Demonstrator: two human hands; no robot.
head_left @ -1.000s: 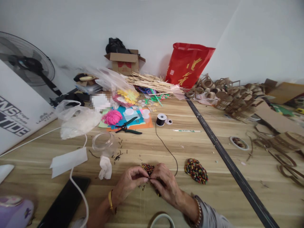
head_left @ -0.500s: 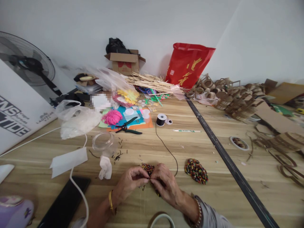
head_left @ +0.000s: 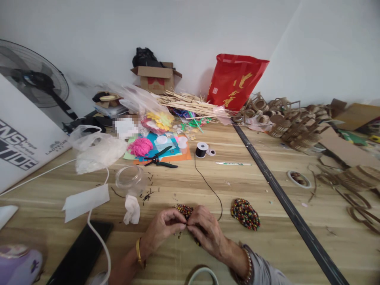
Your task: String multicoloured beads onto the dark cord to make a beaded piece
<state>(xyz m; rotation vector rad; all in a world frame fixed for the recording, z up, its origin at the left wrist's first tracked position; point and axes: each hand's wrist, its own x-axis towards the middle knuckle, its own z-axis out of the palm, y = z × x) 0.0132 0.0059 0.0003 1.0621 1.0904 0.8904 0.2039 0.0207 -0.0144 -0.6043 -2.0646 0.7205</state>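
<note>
My left hand [head_left: 162, 231] and my right hand [head_left: 206, 231] meet fingertip to fingertip at the near edge of the wooden table [head_left: 190, 186], pinching a piece of multicoloured beadwork [head_left: 184, 209] that shows just above my fingers. A thin black cord [head_left: 208, 184] runs from under my right hand up to a black spool [head_left: 202, 149]. A finished oval of coloured beads [head_left: 245, 213] lies flat to the right of my right hand. A few loose beads lie beneath my left fingers.
Black pliers [head_left: 160, 158], pink yarn [head_left: 140, 146] and coloured paper lie mid-table. A clear jar [head_left: 130, 179], crumpled tissue [head_left: 131, 209], plastic bag [head_left: 95, 148] and a black phone [head_left: 80, 253] sit left. A red bag [head_left: 236, 79], sticks and cardboard pieces crowd the back and right.
My hands stay nearly still; only the fingertips shift slightly as they work the beadwork.
</note>
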